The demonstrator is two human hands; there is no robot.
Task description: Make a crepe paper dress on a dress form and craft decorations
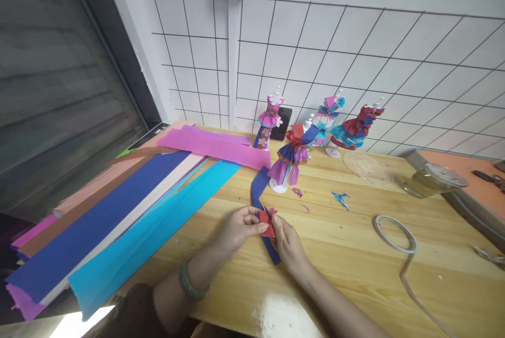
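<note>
Between thumb and fingers, my left hand (242, 224) pinches a small piece of red crepe paper (265, 218). My right hand (289, 241) is closed on scissors (268, 212); their dark, pointed blades show at the red paper, while the handles are hidden in the hand. Under both hands a dark blue paper strip (258, 186) lies bent on the table. Just beyond stands a miniature dress form (294, 151) dressed in red, blue and pink paper, on a white round base.
Long coloured crepe paper strips (158, 222) cover the left side. Several more dressed forms (357, 125) and a phone (284, 123) stand by the wall. Paper scraps (341, 200), a tape roll (394, 234), a clear tape roll (436, 180) and an orange-lined tray (465, 170) are rightward.
</note>
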